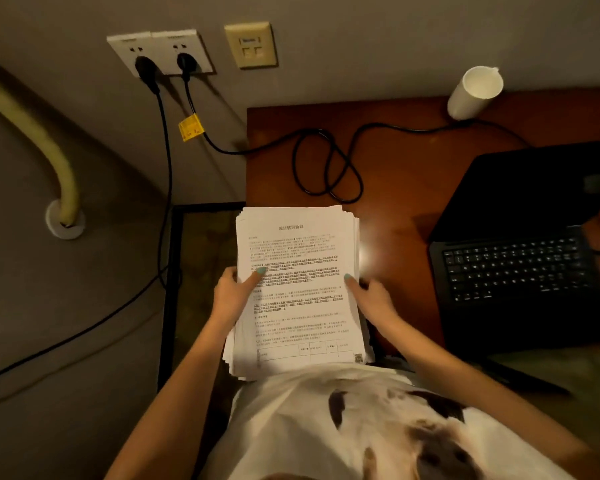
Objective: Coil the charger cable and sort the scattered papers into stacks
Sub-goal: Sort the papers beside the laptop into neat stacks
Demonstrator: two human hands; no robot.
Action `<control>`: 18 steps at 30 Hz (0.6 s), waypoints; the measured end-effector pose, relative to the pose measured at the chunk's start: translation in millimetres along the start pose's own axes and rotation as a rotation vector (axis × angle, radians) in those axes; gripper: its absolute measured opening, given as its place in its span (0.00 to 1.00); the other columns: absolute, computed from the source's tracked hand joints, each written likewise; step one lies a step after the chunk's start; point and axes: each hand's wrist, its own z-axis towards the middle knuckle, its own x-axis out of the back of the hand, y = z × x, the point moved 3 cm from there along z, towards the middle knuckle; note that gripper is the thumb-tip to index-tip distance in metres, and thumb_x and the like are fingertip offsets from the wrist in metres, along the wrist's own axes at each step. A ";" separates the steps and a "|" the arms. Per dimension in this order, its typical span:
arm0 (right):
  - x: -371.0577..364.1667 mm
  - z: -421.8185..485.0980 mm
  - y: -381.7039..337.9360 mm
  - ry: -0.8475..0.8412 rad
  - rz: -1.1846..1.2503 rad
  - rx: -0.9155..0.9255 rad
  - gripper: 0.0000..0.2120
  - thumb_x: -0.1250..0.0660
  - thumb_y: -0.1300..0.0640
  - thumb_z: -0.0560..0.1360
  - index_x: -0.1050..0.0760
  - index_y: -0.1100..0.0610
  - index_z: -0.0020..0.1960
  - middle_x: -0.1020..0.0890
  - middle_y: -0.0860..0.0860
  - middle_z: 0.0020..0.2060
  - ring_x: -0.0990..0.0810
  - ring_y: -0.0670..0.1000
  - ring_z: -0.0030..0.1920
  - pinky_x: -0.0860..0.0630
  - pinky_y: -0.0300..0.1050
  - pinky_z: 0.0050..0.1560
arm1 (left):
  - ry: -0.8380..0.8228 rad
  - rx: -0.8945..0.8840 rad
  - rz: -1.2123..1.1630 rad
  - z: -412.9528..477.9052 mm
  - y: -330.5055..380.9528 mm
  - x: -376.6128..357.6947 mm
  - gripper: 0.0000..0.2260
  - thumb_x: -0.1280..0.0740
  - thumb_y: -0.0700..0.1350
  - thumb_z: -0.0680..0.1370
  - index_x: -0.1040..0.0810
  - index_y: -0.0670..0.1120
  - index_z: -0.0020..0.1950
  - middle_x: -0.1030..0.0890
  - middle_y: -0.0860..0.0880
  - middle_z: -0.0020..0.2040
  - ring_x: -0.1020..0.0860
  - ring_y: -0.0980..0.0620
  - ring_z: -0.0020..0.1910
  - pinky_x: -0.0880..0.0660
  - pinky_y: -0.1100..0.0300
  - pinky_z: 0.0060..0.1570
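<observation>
The left hand [232, 292] and right hand [374, 299] clasp a thick stack of papers [295, 237] between them by its long sides. The thumbs lie on the top sheet; the fingers underneath are hidden. The stack's edges are ragged, so the sheets will likely slide on each other. It probably sags at its far end unless held mid-length and squeezed firmly. Beyond the hands, the charger cable [326, 168] lies in loose loops on the tabletop [413, 188]. It looks limp, light and springy, best gathered at the loops.
</observation>
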 end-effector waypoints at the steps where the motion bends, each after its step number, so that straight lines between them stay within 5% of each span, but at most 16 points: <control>1: 0.3 -8.1 2.0 -0.033 -0.036 -0.016 0.19 0.37 0.47 0.79 0.26 0.62 0.57 0.20 0.51 0.50 0.21 0.50 0.46 0.25 0.42 0.40 | -0.035 0.045 -0.043 -5.4 -3.4 0.4 0.21 0.28 0.52 0.75 0.28 0.44 0.62 0.21 0.49 0.55 0.20 0.49 0.53 0.23 0.54 0.51; 5: 4.4 -4.3 -13.4 -0.053 -0.008 0.022 0.15 0.35 0.50 0.78 0.29 0.59 0.59 0.24 0.47 0.48 0.24 0.47 0.47 0.31 0.33 0.35 | -0.136 0.072 -0.268 -21.8 -8.4 -2.4 0.15 0.27 0.43 0.73 0.26 0.46 0.58 0.17 0.47 0.54 0.16 0.49 0.49 0.20 0.57 0.44; 12: -7.6 26.2 -17.8 -0.056 0.126 -0.010 0.27 0.32 0.43 0.74 0.31 0.58 0.66 0.21 0.52 0.59 0.22 0.52 0.56 0.24 0.46 0.50 | -0.289 0.028 -0.305 -17.9 4.3 -4.7 0.18 0.30 0.44 0.76 0.31 0.50 0.64 0.19 0.49 0.57 0.17 0.51 0.50 0.20 0.58 0.41; 18: -3.7 3.9 -23.7 0.084 0.075 0.029 0.16 0.38 0.46 0.79 0.26 0.61 0.51 0.24 0.51 0.40 0.25 0.50 0.38 0.35 0.40 0.32 | -0.355 0.010 -0.395 -18.5 10.6 7.5 0.16 0.33 0.44 0.78 0.31 0.50 0.64 0.19 0.46 0.57 0.17 0.47 0.52 0.21 0.53 0.43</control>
